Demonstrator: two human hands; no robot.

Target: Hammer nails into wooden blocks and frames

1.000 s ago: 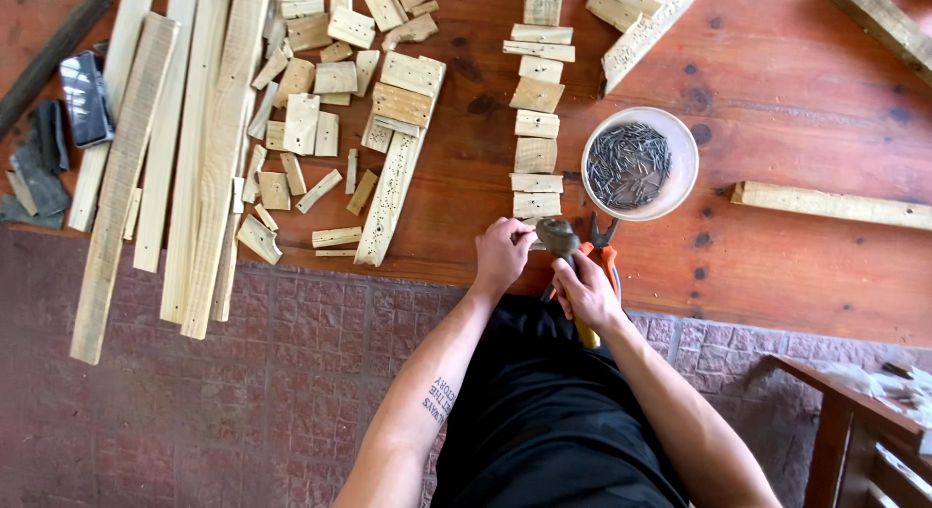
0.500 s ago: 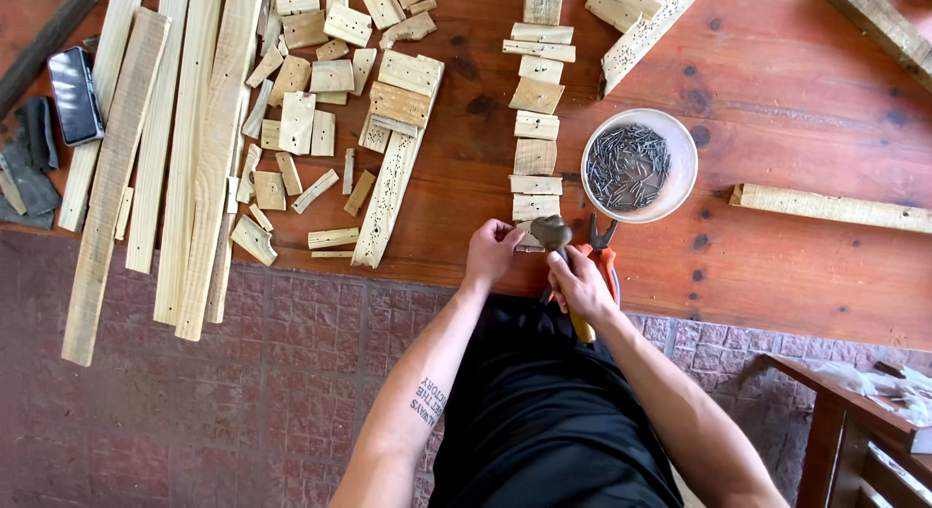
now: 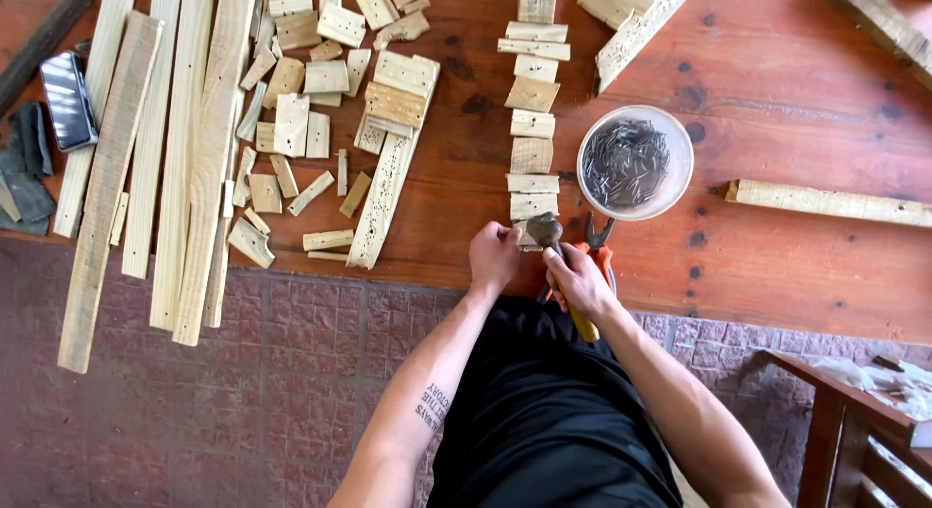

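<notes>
Left fingers: the left hand [image 3: 495, 256] is curled, its fingers pinching something too small to make out at the near end of the block row, against the small wood block [image 3: 527, 238] there.
Right fingers: the right hand [image 3: 580, 280] is wrapped tight around the yellow handle of a hammer [image 3: 563, 270]; the fingers are pressed together on the grip.
Hammer: its metal head sits just above the nearest block, the handle slanting back toward the person's right, so its long axis runs from the block down to the right wrist.
Key relation: the block lies directly ahead of both hands, touching the left fingers and just under the hammer head; the left hand is the nearer one.
Block row [image 3: 532, 125]: a column of short pale blocks runs straight away from the hands across the red-brown floor [image 3: 777, 110].
Pliers [image 3: 602, 241]: orange-handled, lying just beside the right hand, partly hidden by it.
Bowl of nails [image 3: 670, 193]: white, round, near and up-right of the hammer.
Farther out: a loose pile of wood offcuts [image 3: 301, 120] and long slats [image 3: 165, 149] well to the left; a single slat [image 3: 825, 202] to the right; a dark phone [image 3: 68, 100] at the far left.
</notes>
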